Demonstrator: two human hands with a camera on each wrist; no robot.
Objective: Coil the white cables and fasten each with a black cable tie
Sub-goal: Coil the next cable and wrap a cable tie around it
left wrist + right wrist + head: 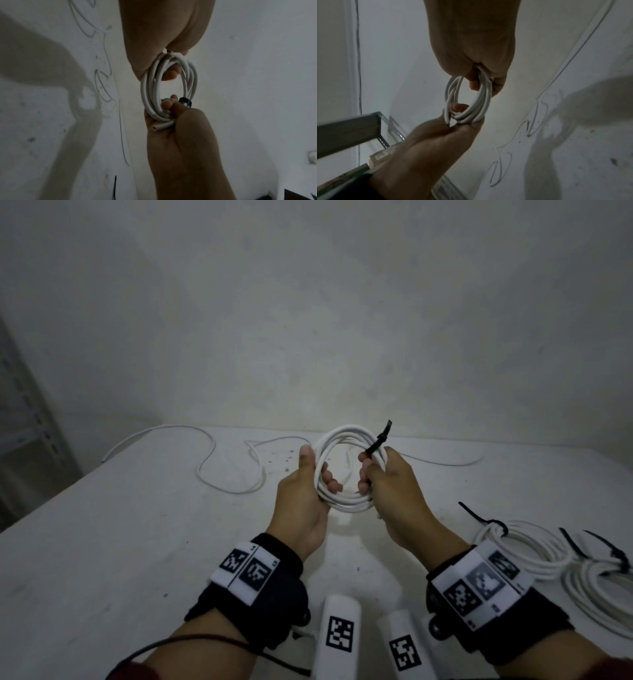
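Above the white table (pixel 137 525) I hold a coiled white cable (pixel 349 430) upright between both hands. My left hand (pixel 317 474) grips the coil's left side, thumb on the outside and fingers through the ring. My right hand (pixel 375 467) grips the right side, and a black cable tie (pixel 378 441) wraps the strands just above its fingers with the tail sticking up. In the left wrist view the coil (pixel 149 88) hangs from my left hand (pixel 163 33), with the black cable tie (pixel 185 101) at my right hand (pixel 180 135). The right wrist view shows the coil (pixel 483 100) and a cut cable end.
Two tied coils (pixel 527 546) (pixel 599 594) with black ties lie at the right. Loose white cables (pixel 212 460) (pixel 445 462) trail along the table's far side. Two white marker cylinders (pixel 339 635) stand near me. A metal shelf (pixel 20 412) is at the left.
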